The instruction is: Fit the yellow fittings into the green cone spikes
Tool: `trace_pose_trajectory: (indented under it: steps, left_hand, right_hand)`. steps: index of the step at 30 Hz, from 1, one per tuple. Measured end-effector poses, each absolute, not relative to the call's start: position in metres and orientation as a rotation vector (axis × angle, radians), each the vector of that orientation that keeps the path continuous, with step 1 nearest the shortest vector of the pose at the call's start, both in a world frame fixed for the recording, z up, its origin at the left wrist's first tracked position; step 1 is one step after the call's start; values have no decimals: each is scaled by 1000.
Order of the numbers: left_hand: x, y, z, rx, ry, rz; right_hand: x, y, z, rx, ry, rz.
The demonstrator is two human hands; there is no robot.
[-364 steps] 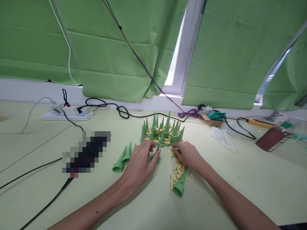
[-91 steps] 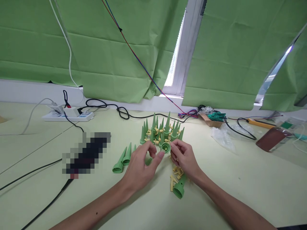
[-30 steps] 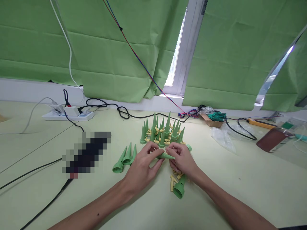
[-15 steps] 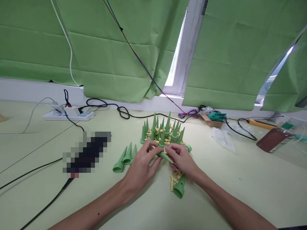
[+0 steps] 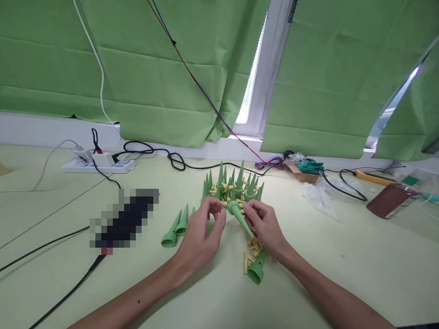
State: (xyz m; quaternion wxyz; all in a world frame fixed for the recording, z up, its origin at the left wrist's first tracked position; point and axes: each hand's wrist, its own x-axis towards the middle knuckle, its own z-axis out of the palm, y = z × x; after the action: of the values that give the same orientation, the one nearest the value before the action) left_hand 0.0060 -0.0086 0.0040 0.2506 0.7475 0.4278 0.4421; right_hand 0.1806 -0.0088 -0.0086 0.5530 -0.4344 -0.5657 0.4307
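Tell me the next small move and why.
Probably close the left hand on the wide end of the green spike to steady it: the right hand alone seems to hold it, while the left is open just beside that end.

Green curtains [image 5: 164, 73] hang at the far side, a white window frame [image 5: 274, 59] showing between them, with red and blue wires [image 5: 206, 96] slanting across. At far left sits a white power strip [image 5: 98, 167]; nearer, a pixelated dark object [image 5: 132, 217]. On the right lie a small cardboard box [image 5: 306, 177], clear plastic [image 5: 318, 200], a yellow-handled tool [image 5: 372, 177] and a reddish-brown bottle [image 5: 391, 201].
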Motion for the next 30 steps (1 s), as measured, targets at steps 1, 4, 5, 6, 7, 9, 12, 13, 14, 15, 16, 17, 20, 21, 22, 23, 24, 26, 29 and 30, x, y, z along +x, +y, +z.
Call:
trace_pose_trajectory:
  steps: [1, 4, 5, 6, 7, 9, 12, 13, 14, 15, 16, 17, 20, 21, 22, 23, 24, 26, 29, 30]
  left_hand:
    - [6, -9, 5, 2002, 1152, 1193]
    - [5, -7, 7, 1913, 1141, 1133]
    - [5, -6, 7, 1877, 1128, 1107]
    - [5, -6, 7, 1839, 1099, 1085]
    - [5, -5, 6, 1799, 1061, 1067]
    - [6, -5, 6, 1732, 988, 1044]
    - [8, -6, 6, 1699, 958, 1035]
    - [8, -6, 6, 1703, 958, 1031]
    - [8, -6, 6, 1709, 954, 1028]
    - [8, -6, 6, 1715, 948, 1027]
    - [8, -6, 5, 1721, 940, 1026]
    - [8, -6, 4, 1728, 935, 1028]
    - [7, -5, 2, 1769, 944, 1036]
    - [7, -4, 2, 1788, 950, 1037]
    - [7, -4, 1, 1808, 956, 1038]
    - [7, -4, 1, 1828, 964, 1038]
    - [7, -5, 0, 1848, 971, 1037]
    - [7, -5, 0, 1890, 985, 1035]
    - [7, -5, 0, 1963, 1003, 1036]
    - [7, -5, 0, 1989, 1008, 1037]
  right_hand:
    - [181, -9, -9, -1019, -1356, 1005]
    - [181, -10, -11, -971, -1403, 1006]
    - [181, -10, -12, -963, -1414, 1002]
    - [181, -10, -12, -962, -1424, 993]
    - [180, -10, -13, -965, -1436, 982]
    - [180, -10, -14, -972, -1460, 960]
    - [181, -11, -14, -965, -1488, 940]
    - [181, -11, -15, -962, -1494, 933]
    - [181, -11, -15, -959, -1498, 928]
    - [181, -12, -15, -958, -1502, 925]
    - [181, -12, -15, -959, -1506, 924]
    - [181, -12, -16, -962, -1510, 926]
    - [181, -11, -16, -967, -1517, 937]
    - [181, -11, -16, -967, -1516, 942]
    - [181, -11, -16, -964, -1514, 949]
    - [181, -11, -16, -961, -1509, 958]
    - [181, -10, -16, -957, -1504, 970]
    - [181, -10, -15, -951, -1494, 997]
    - [181, -10, -14, -947, -1490, 1017]
    - [181, -10, -13, -949, -1491, 1018]
